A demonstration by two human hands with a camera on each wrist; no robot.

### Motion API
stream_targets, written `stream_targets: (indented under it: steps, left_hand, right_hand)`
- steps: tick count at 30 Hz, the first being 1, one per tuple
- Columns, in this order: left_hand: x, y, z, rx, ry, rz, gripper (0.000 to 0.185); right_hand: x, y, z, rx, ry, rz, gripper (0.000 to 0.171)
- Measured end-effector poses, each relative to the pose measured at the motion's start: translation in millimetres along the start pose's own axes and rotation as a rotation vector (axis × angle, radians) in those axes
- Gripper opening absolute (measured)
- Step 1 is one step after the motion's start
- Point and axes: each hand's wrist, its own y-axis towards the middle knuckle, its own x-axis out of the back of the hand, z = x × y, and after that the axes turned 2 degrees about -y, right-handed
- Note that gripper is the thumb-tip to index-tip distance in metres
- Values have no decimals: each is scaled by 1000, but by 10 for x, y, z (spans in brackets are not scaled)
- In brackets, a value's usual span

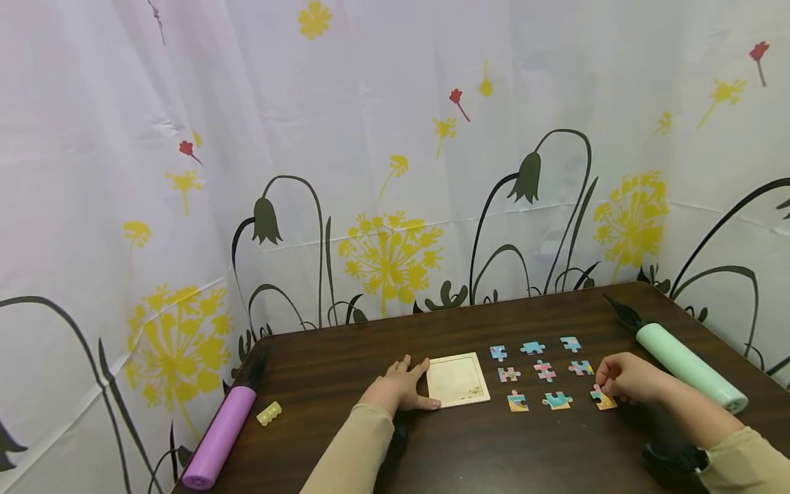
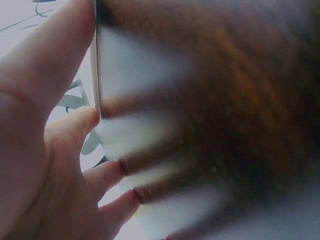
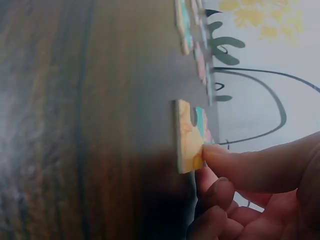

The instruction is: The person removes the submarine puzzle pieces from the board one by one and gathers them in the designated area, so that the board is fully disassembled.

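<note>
A pale square puzzle tray [image 1: 457,379] lies flat on the dark wooden table. My left hand [image 1: 400,388] rests at its left side, fingers spread, thumb and forefinger touching the edge; the left wrist view shows that hand [image 2: 65,145] close up. Right of the tray, colourful jigsaw pieces lie apart in three rows of three. My right hand [image 1: 631,377] is at the corner piece [image 1: 603,398] of the near row. In the right wrist view, thumb and curled fingers [image 3: 235,167] pinch the side of this orange and teal jigsaw piece [image 3: 187,137]. Whether it is lifted, I cannot tell.
A mint green pump [image 1: 691,367] lies at the right, just beyond my right forearm. On the left are a purple pump [image 1: 221,439] and a small yellow toy block [image 1: 269,413]. Behind the table hangs a flower-printed curtain [image 1: 395,171].
</note>
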Motion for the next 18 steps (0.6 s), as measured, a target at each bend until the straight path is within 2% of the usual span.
stream_targets:
  steps: [5, 8, 14, 18]
  left_hand:
    - [-2, 0, 0, -9, 11, 1, 93]
    - [3, 3, 17, -14, 17, 0, 92]
    - [20, -28, 115, -24, -17, -3, 92]
    - [55, -63, 200, -47, -59, -19, 92]
  right_hand:
    - [-6, -21, -29, 21, -9, -24, 8]
    - [5, -9, 40, 52, -11, -45, 9]
    - [-6, 96, 413, 95, 4, -76, 18]
    - [-39, 181, 710, 141, -117, -113, 31]
